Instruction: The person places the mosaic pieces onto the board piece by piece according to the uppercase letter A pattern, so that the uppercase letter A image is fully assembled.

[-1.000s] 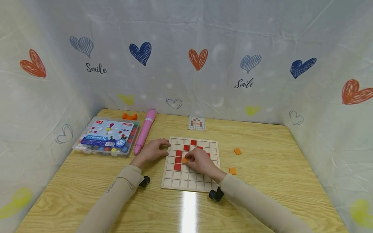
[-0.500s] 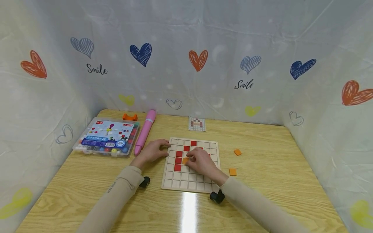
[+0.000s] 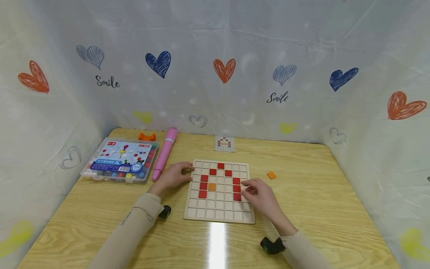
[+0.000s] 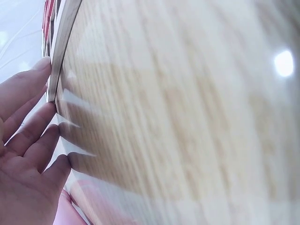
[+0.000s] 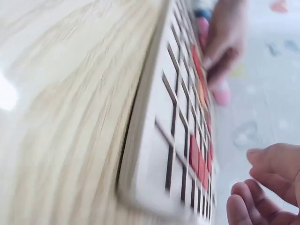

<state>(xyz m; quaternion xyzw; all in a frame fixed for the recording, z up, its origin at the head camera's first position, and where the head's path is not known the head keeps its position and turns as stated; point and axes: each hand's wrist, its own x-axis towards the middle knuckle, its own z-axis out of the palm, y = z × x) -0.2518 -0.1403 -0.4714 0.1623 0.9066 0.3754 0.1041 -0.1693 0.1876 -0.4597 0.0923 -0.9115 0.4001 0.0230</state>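
Observation:
A pale wooden grid board (image 3: 220,209) lies on the table, with red square tiles (image 3: 203,186) forming a peaked outline in its cells. One orange tile (image 3: 212,186) sits in a cell beside the left red column. My left hand (image 3: 173,175) rests its fingertips against the board's left edge; in the left wrist view the thumb and fingers touch the rim (image 4: 58,61). Over the right edge hovers my right hand (image 3: 261,196), its fingers loosely bent with nothing visible between them. A loose orange tile (image 3: 271,175) lies right of the board.
A printed pattern card (image 3: 224,143) lies behind the board. To the left are a pink stick-shaped object (image 3: 165,154), a clear case of colourful pieces (image 3: 119,160) and a small orange part (image 3: 147,137). Curtains enclose the table on the back and sides.
My right hand has let go of the orange tile, now in its cell, and moved right to the board's edge. The nearer loose orange tile is no longer visible. My left hand has stayed put.

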